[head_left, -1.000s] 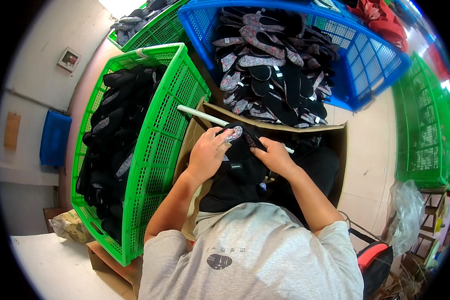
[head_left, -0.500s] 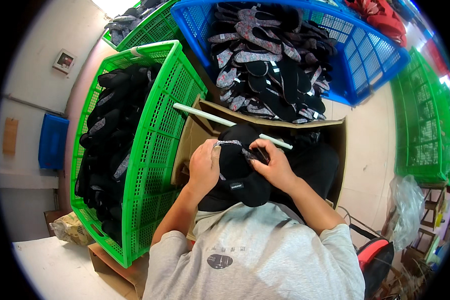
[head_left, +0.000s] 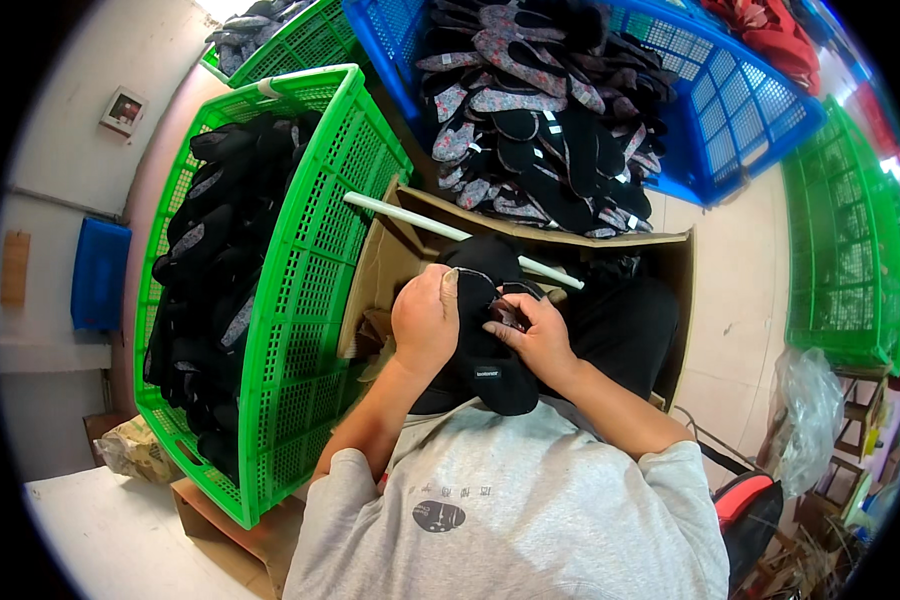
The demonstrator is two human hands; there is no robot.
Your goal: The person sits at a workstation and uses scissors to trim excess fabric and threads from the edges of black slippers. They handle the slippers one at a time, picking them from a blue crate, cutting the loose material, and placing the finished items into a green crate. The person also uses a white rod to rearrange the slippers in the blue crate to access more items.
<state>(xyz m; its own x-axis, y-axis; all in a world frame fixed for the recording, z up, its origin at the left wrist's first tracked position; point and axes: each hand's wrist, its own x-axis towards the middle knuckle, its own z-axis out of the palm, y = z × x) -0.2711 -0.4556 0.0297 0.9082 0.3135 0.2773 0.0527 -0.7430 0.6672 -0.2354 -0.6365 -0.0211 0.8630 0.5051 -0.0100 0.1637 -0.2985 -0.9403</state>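
- You worked over a pale tiled floor (head_left: 745, 300), bare at centre right of the frame.
- A green crate (head_left: 300, 300) of dark shoe pieces stood on it at left.
- A blue crate (head_left: 730, 120) heaped with dark and patterned shoe pieces sat at upper centre.
- A second green crate (head_left: 850, 250) stood at the right edge.
- An open cardboard box (head_left: 390, 260) rested at centre, between the crates, a white rod (head_left: 410, 218) lying across its top.
- A clear plastic bag (head_left: 805, 420) lay at lower right.
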